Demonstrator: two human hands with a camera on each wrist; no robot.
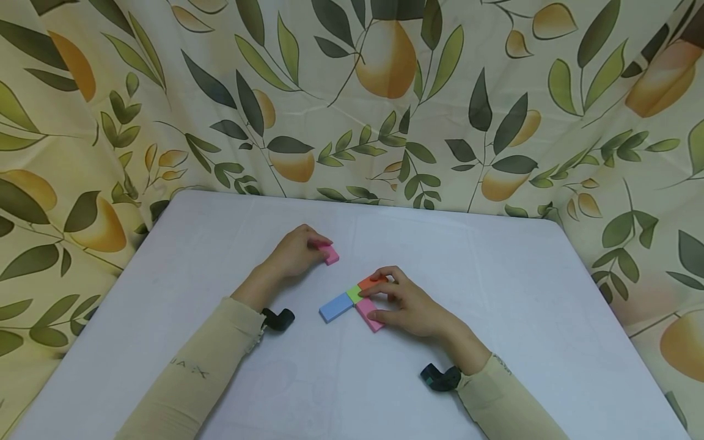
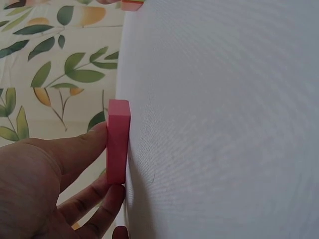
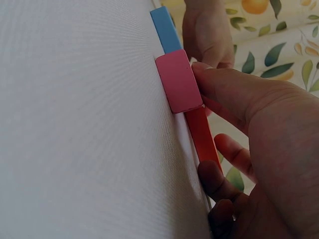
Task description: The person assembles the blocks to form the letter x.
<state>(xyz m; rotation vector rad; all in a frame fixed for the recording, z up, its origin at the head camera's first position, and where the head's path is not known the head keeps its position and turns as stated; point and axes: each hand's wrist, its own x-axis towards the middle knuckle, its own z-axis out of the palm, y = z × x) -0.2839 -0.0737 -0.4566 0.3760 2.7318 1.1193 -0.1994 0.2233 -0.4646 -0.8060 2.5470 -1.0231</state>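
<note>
Left hand (image 1: 294,250), at 11 o'clock from the block cluster, with fingers curled onto a loose pink block (image 1: 330,254) lying flat on the white table (image 1: 522,293); the block projects from the fingertips at 3 o'clock. Right hand (image 1: 409,305) with fingers bent over the cluster: thumb on a second pink block (image 1: 367,313), fingertips on the orange block (image 1: 371,282). Green block (image 1: 354,294) at the centre, blue block (image 1: 335,307) at 8 o'clock, clear of the hand

A pale table (image 1: 495,293) carries a lone pink block (image 1: 330,254) at about eleven o'clock from a cluster: blue block (image 1: 335,307), seemingly green block (image 1: 354,294), orange block (image 1: 370,283), second pink block (image 1: 367,313).
</note>
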